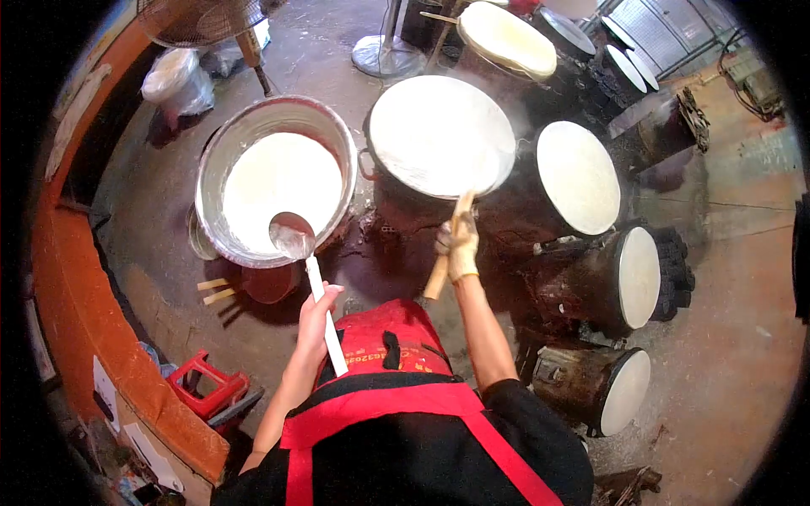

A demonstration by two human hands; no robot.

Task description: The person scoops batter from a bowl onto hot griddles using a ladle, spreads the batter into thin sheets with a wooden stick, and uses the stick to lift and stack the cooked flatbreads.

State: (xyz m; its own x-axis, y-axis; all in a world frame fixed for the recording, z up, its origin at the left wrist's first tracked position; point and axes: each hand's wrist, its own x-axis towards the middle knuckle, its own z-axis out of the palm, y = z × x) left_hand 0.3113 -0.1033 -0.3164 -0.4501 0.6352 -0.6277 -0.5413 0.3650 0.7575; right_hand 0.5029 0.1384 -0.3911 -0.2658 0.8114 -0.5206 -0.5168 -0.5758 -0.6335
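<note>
My left hand (315,319) is closed around the white handle of a ladle (292,235). The ladle's metal bowl lies at the near edge of a large metal pot (208,181), which holds a pale, creamy liquid (285,187). On my right hand (460,249) is a light work glove, its fingers wrapped round a flat wooden stick (437,277). The stick's far end meets the near rim of a round, white-covered griddle (440,133). Whether the stick carries a blade there, I cannot make out. Steam hangs at the griddle's right side.
Several more round white-topped griddles (579,177) on dark drum stoves (561,282) curve along the right. A red stool (205,384) stands at lower left, near an orange wall (84,278). Behind are a bagged bucket (175,80) and a fan (198,18).
</note>
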